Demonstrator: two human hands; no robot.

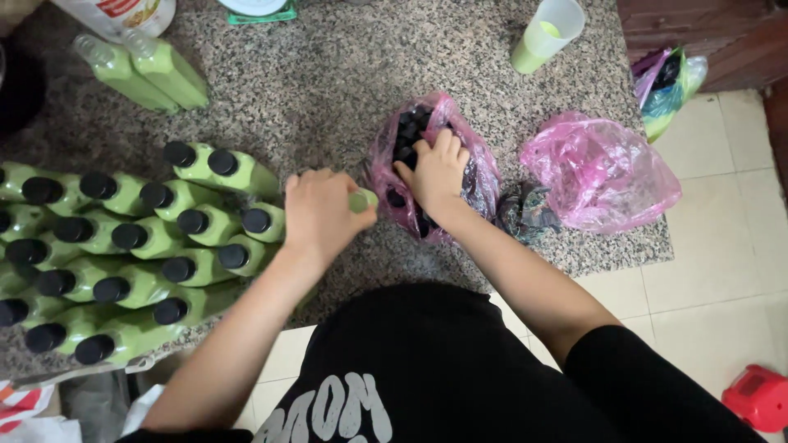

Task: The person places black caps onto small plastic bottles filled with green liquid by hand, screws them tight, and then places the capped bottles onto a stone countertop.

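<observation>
My left hand (pixel 322 212) grips an uncapped bottle of green liquid (pixel 361 200) that stands on the speckled granite counter (pixel 328 82). My right hand (pixel 435 172) reaches into a pink plastic bag (pixel 484 176) full of black caps (pixel 406 131), fingers curled among them. Whether it holds a cap is hidden. To the left stand several capped green bottles (pixel 139 246) in close rows.
Two uncapped green bottles (pixel 148 70) lie at the counter's far left. A clear cup with green liquid (pixel 546 37) stands at the back. A second, crumpled pink bag (pixel 603 172) sits at the right edge. A red object (pixel 759 398) is on the tiled floor.
</observation>
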